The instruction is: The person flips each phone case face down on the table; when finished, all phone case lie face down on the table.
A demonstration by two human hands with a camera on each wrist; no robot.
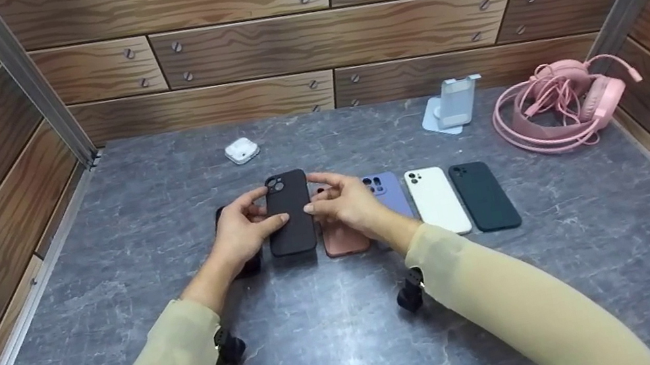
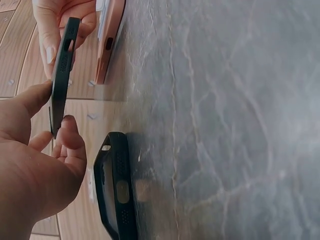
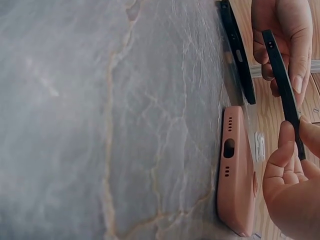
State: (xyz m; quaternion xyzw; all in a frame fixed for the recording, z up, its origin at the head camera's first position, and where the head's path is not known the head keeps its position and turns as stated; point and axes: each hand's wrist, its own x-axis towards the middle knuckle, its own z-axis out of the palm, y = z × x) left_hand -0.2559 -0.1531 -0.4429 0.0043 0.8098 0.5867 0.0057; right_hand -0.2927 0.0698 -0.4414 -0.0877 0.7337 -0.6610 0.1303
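Both hands hold a black phone case (image 1: 292,228) by its two long sides, lifted above the table with its camera cutout at the far end. The left hand (image 1: 238,231) pinches its left edge, thumb on the back. On the opposite edge, the right hand (image 1: 347,204) grips with thumb and fingers. Both wrist views show the case (image 2: 62,70) edge-on and clear of the table. A dark phone case (image 2: 120,185) lies under the left hand, partly hidden in the head view. Beneath the right hand lies a pink phone case (image 3: 237,175), partly covered by that hand.
Rightward in the row lie a purple case (image 1: 396,200), a white case (image 1: 437,201) and a dark green case (image 1: 485,195). Behind them stand a light blue phone stand (image 1: 457,102) and pink headphones (image 1: 601,100). A small white square case (image 1: 242,150) sits at the back left.
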